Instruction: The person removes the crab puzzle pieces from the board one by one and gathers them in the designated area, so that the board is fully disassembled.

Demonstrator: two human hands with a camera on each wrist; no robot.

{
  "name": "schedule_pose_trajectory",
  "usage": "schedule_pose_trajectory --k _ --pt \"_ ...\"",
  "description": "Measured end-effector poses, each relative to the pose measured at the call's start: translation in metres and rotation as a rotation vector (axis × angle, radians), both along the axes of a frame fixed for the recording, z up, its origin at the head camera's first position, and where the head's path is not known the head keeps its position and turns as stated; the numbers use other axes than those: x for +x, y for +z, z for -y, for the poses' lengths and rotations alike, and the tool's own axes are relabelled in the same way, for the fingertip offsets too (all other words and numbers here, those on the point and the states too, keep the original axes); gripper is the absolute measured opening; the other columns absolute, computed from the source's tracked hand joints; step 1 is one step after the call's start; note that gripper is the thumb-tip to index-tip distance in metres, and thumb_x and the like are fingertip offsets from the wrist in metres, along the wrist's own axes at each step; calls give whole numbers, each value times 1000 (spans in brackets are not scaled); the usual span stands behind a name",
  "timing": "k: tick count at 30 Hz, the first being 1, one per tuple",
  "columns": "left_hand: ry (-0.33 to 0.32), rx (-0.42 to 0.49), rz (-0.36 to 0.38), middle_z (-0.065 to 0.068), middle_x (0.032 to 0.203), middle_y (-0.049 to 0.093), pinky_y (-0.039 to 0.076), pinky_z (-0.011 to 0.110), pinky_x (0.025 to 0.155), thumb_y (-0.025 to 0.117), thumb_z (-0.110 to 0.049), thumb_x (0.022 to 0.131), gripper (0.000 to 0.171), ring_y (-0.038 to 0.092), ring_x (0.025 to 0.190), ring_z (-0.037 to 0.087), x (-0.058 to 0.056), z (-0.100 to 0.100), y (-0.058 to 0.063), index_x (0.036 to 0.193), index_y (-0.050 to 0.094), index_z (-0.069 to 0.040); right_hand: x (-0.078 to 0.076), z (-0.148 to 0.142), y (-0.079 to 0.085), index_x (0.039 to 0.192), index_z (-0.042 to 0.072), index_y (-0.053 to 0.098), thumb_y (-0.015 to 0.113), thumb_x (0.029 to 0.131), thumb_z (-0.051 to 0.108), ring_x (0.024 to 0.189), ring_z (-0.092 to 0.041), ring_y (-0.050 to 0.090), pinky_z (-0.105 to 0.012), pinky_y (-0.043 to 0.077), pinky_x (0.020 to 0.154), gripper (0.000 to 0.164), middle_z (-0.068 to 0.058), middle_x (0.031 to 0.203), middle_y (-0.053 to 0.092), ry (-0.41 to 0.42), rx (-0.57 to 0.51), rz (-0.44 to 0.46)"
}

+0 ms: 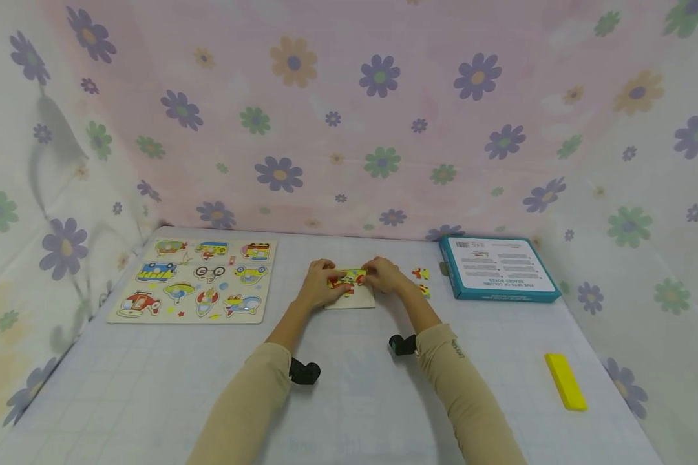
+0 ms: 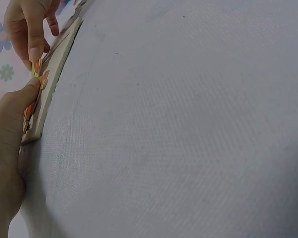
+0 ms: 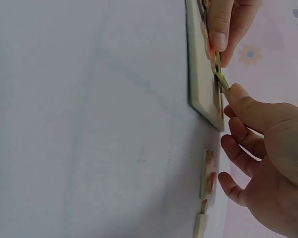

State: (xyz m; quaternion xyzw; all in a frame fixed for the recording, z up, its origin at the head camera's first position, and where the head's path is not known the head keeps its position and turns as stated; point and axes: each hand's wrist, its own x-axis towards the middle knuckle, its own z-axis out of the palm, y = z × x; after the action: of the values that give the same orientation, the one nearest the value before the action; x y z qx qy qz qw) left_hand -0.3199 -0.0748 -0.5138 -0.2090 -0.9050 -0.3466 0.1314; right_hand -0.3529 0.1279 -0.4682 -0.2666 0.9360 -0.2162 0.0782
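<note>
A small wooden jigsaw board (image 1: 360, 301) lies at mid-table with red and yellow puzzle pieces (image 1: 349, 279) on its upper part. My left hand (image 1: 321, 286) rests over the board's left side, its straight thumb (image 2: 24, 96) pressing on the pieces. At the upper right corner my right hand (image 1: 386, 276) pinches a yellow-edged puzzle piece (image 3: 223, 82) between thumb and forefinger. The piece is tilted at the row's edge, and its other fingers are spread away from it. Two loose puzzle pieces (image 1: 421, 274) lie right of the right hand.
A peg puzzle board with vehicle pictures (image 1: 186, 303) lies at the left. On the right stands a flat teal box (image 1: 503, 268), with a yellow block (image 1: 566, 381) nearer the front. Floral cloth (image 1: 337, 142) walls the back and sides.
</note>
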Motion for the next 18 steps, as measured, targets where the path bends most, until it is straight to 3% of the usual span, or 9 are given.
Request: schedule_pose_trajectory --k 4,12,18 --pt "-1 9 10 19 112 57 41 47 95 75 -30 78 35 47 109 34 1 -1 1 105 73 -7 0 1 4 116 -6 61 60 89 7 96 -29 57 -43 48 84 30 -18 104 62 2 -48 21" --pt "5 14 2 19 113 57 41 47 95 75 -30 79 38 47 109 34 1 -2 -2 108 71 -6 0 -6 -3 120 -6 60 63 89 7 100 -32 62 -36 52 79 34 -23 110 65 -132 -380 207" --pt "1 18 -11 21 114 57 40 48 96 75 -26 80 36 47 111 35 2 0 -1 109 71 -6 -2 -7 -7 119 -3 62 63 88 7 92 -26 64 -29 50 71 33 -22 107 67 -195 -517 270"
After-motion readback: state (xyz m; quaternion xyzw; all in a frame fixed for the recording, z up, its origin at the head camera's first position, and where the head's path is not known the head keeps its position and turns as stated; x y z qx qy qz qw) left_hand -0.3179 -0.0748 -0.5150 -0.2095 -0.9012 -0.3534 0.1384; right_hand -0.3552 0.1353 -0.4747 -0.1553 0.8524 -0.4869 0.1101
